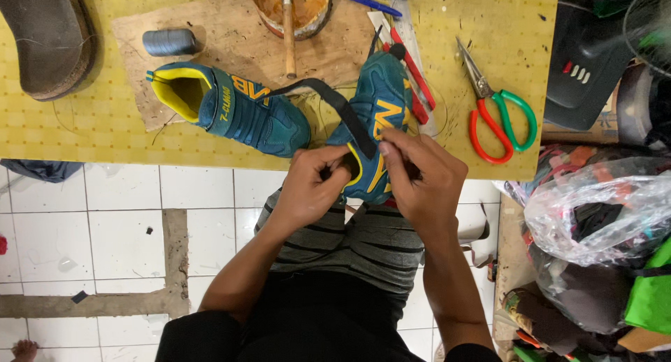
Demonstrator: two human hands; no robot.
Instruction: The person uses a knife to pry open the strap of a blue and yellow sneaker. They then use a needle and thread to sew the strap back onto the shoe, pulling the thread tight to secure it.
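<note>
two hands work the teal shoe (pixel 377 124) at the near edge of the yellow tabletop (pixel 98 131). left hand (pixel 311 187) pinches the heel collar; right hand (pixel 423 180) closes on the collar and what seems to be the black strap's (pixel 335 100) end. the shoe looks light, soft in the upper and stiff in the sole, best held at the heel. left of it lies its mate (pixel 231 107); right of it, scissors (pixel 500 114); beyond it, a glue pot (pixel 290 9) and thread spool (pixel 170 42) crowd in.
</note>
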